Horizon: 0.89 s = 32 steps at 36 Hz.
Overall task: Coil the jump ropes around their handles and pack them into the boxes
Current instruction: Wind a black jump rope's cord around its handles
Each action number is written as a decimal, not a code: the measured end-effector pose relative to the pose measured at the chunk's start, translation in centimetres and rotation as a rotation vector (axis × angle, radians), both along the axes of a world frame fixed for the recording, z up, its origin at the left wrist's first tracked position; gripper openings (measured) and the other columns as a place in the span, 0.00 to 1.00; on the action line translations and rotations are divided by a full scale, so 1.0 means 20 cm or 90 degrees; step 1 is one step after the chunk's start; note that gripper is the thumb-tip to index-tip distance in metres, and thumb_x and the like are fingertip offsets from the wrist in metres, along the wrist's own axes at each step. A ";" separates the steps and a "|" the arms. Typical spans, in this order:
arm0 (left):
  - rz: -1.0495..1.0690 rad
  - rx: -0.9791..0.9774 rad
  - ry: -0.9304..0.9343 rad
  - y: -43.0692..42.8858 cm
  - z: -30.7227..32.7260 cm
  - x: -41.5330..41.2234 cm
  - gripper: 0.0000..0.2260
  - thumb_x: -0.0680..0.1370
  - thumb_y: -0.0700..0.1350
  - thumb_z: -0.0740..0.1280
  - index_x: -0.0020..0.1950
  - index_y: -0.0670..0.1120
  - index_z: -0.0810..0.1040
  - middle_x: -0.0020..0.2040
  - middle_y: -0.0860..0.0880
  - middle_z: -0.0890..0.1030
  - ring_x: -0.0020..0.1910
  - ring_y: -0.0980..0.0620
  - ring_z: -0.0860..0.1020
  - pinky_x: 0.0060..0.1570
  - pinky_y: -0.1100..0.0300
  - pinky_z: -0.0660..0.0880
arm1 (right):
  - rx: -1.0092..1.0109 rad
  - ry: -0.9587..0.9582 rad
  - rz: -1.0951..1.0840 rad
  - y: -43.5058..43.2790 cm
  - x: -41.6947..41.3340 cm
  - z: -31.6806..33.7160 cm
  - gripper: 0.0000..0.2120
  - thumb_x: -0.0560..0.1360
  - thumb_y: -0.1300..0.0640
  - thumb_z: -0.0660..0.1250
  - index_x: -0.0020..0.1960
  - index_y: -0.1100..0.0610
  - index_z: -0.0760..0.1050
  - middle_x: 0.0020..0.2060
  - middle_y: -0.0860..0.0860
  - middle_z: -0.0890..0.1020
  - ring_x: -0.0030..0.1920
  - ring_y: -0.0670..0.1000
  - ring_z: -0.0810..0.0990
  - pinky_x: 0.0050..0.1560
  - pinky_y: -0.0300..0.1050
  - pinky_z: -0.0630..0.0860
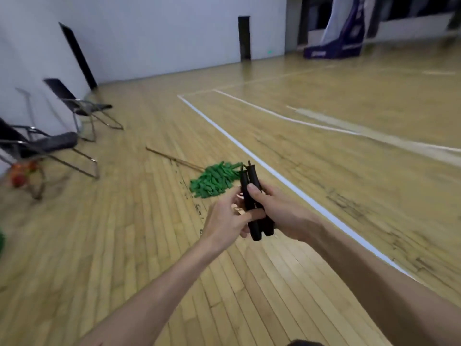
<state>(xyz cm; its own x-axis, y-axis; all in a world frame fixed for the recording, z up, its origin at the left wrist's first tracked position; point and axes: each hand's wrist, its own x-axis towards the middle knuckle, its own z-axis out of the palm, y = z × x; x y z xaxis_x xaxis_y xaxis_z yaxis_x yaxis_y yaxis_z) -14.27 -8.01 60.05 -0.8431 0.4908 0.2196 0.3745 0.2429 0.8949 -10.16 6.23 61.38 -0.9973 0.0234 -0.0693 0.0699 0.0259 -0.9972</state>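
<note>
Handles (247, 178) are clasped side by side in the right hand (279, 211), above the floor, ready for winding, and pinched lower down, seemingly for steadying, by the curled left hand (224, 221).

Even, diffuse indoor light, moderately bright; the wooden floor (149, 245) shows a soft sheen and only faint shadows. Motion blur smears the frame, strongest at the chairs (57, 142) and far banner (346, 33). Sharpest: the left hand (224, 218), right hand (274, 208) and black handles (250, 177). Wide-angle distortion leans the left wall (25, 46) inward.
</note>
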 end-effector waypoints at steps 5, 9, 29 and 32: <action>0.042 0.013 0.149 -0.26 0.45 0.22 0.17 0.69 0.53 0.79 0.54 0.51 0.79 0.41 0.49 0.80 0.32 0.48 0.82 0.28 0.53 0.77 | -0.063 0.080 0.089 -0.25 0.19 0.43 0.16 0.85 0.48 0.57 0.66 0.57 0.72 0.45 0.56 0.82 0.43 0.59 0.82 0.42 0.58 0.81; 0.133 -0.161 0.393 -0.48 0.73 0.39 0.20 0.69 0.66 0.71 0.47 0.52 0.74 0.36 0.56 0.71 0.33 0.56 0.73 0.34 0.55 0.74 | -0.017 0.123 0.131 -0.43 0.37 0.68 0.17 0.84 0.45 0.57 0.67 0.54 0.71 0.45 0.60 0.81 0.41 0.59 0.81 0.39 0.53 0.80; -0.020 0.012 0.324 -0.67 1.13 0.65 0.23 0.77 0.68 0.60 0.49 0.48 0.79 0.38 0.52 0.80 0.39 0.54 0.79 0.42 0.56 0.76 | 0.024 0.181 0.226 -0.65 0.83 0.94 0.11 0.82 0.52 0.64 0.60 0.57 0.70 0.36 0.56 0.77 0.35 0.55 0.76 0.39 0.48 0.78; -0.005 0.016 0.325 -0.63 1.10 0.63 0.20 0.82 0.54 0.63 0.38 0.40 0.75 0.30 0.49 0.72 0.29 0.53 0.71 0.33 0.55 0.69 | 0.088 0.184 0.207 -0.62 0.84 0.92 0.08 0.81 0.58 0.67 0.55 0.62 0.72 0.35 0.54 0.76 0.35 0.53 0.75 0.39 0.44 0.77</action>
<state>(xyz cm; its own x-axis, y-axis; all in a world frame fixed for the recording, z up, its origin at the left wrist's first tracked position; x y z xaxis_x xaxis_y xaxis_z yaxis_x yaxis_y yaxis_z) -1.67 -20.58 82.06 -0.6223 0.4857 0.6139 0.7666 0.2196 0.6034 6.66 -6.15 79.69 -0.9325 -0.3040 0.1953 -0.2450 0.1347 -0.9601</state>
